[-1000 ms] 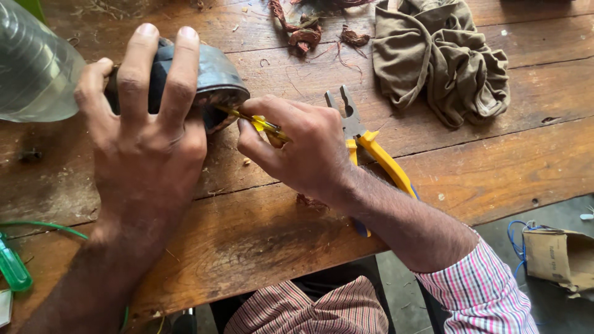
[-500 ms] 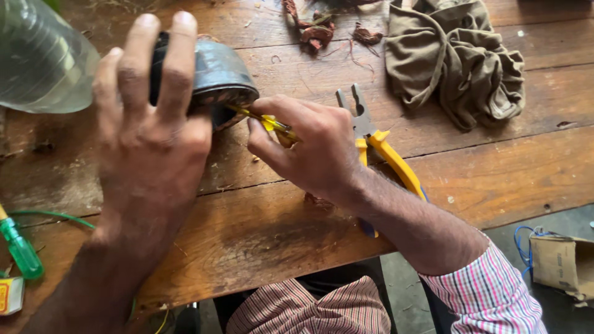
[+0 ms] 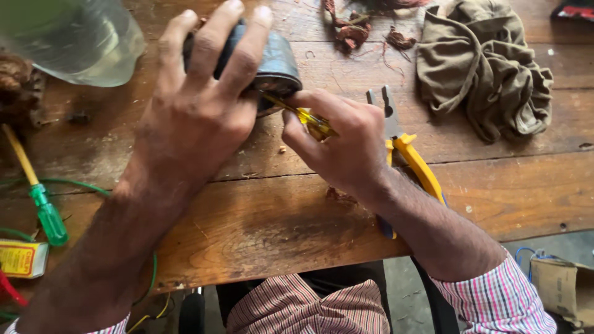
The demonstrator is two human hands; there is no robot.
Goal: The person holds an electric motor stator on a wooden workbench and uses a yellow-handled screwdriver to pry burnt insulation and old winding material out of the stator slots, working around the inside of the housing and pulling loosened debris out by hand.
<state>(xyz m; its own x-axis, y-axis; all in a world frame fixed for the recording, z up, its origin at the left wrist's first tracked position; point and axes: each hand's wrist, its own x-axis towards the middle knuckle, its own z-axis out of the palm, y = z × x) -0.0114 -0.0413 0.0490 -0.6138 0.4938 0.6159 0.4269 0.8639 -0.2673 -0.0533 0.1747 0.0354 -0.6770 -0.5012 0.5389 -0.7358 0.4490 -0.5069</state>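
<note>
Bench: wooden table, pliers lying beside you.
Left hand: you're clamping the metal part.
Right hand: you're pinching the yellow tool, prying; needs steady leverage.

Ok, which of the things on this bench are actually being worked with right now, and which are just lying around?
In use:
left hand gripping the dark round part
right hand holding the yellow-handled tool against that part

Lying about:
yellow-handled pliers
olive cloth
green-handled screwdriver
clear plastic cover
reddish wire scraps
small yellow box
</note>
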